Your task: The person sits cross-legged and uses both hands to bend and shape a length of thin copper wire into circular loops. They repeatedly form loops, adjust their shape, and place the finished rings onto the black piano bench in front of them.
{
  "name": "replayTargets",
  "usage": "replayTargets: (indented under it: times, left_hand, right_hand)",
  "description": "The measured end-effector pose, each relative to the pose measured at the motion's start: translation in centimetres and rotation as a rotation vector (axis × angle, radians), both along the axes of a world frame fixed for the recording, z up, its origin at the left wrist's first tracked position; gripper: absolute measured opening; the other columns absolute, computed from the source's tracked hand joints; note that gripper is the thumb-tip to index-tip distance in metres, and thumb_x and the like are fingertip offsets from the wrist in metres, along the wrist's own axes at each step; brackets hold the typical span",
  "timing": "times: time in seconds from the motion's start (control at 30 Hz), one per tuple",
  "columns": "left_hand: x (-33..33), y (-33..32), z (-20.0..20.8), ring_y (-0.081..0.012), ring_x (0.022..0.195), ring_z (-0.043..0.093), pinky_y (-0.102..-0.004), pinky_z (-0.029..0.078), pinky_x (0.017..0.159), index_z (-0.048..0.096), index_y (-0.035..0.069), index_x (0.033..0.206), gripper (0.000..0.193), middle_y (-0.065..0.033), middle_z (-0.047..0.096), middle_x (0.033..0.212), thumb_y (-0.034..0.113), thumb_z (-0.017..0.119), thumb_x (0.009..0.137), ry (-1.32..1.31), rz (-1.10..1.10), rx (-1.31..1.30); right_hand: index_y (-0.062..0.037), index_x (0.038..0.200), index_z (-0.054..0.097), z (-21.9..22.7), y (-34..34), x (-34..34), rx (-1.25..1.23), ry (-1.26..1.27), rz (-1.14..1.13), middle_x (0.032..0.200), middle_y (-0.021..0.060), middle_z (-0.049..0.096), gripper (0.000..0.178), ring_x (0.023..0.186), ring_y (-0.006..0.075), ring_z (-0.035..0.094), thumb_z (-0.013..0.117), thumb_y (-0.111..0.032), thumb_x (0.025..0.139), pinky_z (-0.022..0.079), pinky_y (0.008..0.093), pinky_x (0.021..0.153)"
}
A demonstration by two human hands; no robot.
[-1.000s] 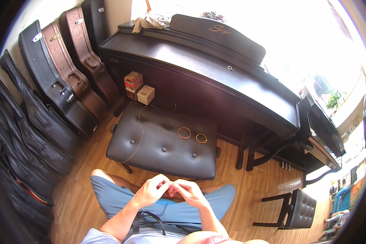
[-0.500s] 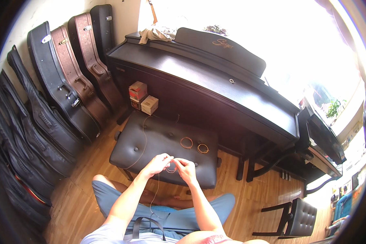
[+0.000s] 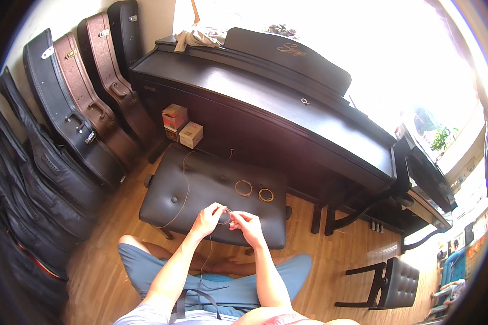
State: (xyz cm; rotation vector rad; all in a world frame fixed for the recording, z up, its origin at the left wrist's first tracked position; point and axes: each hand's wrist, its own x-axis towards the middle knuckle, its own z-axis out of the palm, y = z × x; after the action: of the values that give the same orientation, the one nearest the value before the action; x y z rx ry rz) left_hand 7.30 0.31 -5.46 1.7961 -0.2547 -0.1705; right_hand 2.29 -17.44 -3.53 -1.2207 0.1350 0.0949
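Note:
Above the front part of the black padded bench (image 3: 211, 173), my left hand (image 3: 207, 219) pinches a small coil of thin wire string (image 3: 224, 223), probably an instrument string. My right hand (image 3: 248, 227) has its fingers closed at the coil's right side. A loose length of the string (image 3: 209, 250) hangs below my left hand toward my lap. Two more coils rest on the bench: a copper-coloured coil (image 3: 236, 187) and a yellowish coil (image 3: 261, 197). Along the bench's left part, an uncoiled copper-coloured string (image 3: 186, 190) lies in a long curve.
Beyond the bench stands a dark piano (image 3: 244, 89) with a cloth (image 3: 195, 39) and a small ring-shaped item (image 3: 305, 101) on top. Small boxes (image 3: 191, 135) sit behind the bench. Instrument cases (image 3: 65, 108) line the left wall. Another black stool (image 3: 400, 283) is at right.
The coil now shows as an open ring between my hands, which have moved slightly apart. The whole view has shifted a little; the coils on the bench lie as before.

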Motion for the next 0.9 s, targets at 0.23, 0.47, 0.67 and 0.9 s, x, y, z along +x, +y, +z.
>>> replayTargets:
  times: [0.23, 0.47, 0.67, 0.9]
  left_hand:
    - [-1.1, -0.7, 1.0, -0.0163, 0.082, 0.068, -0.0324, 0.052, 0.075, 0.068, 0.004, 0.106, 0.024, -0.0106, 0.074, 0.09, 0.025, 0.06, 0.101, -0.066, 0.044, 0.005]
    - [-0.5, 0.0, -0.3, -0.007, 0.07, 0.055, -0.0265, 0.046, 0.064, 0.068, 0.006, 0.101, 0.023, 0.0001, 0.061, 0.074, 0.027, 0.059, 0.103, -0.036, -0.006, -0.082]
    - [-0.4, 0.1, 0.1, -0.0019, 0.059, 0.04, -0.0208, 0.033, 0.053, 0.068, 0.009, 0.096, 0.024, 0.0079, 0.049, 0.068, 0.03, 0.059, 0.103, 0.122, -0.057, -0.239]
    - [-0.2, 0.6, 0.1, -0.0014, 0.056, 0.036, -0.0207, 0.028, 0.049, 0.069, 0.011, 0.096, 0.022, 0.0082, 0.048, 0.067, 0.031, 0.06, 0.102, 0.174, -0.076, -0.243]
  right_hand:
    - [0.0026, 0.107, 0.072, -1.3, -1.9, 0.2, 0.144, -0.014, 0.098, 0.097, 0.0092, 0.07, 0.019, 0.071, 0.0098, 0.062, 0.072, -0.012, 0.094, 0.053, 0.0243, 0.064]
    - [-0.0019, 0.101, 0.075, -1.6, 0.9, 0.0, -0.213, -0.224, -0.032, 0.106, 0.0056, 0.07, 0.016, 0.06, 0.003, 0.053, 0.078, -0.011, 0.089, 0.043, 0.0188, 0.051]
    - [-0.0033, 0.102, 0.075, -2.0, 3.3, -0.9, -0.304, -0.14, -0.258, 0.076, 0.0, 0.071, 0.016, 0.055, 0.0037, 0.056, 0.076, -0.013, 0.09, 0.043, 0.0197, 0.046]
    - [-0.003, 0.106, 0.073, -3.1, 5.5, -1.1, -0.567, -0.36, -0.504, 0.077, 0.0066, 0.071, 0.018, 0.059, 0.011, 0.064, 0.073, -0.013, 0.092, 0.051, 0.0264, 0.056]
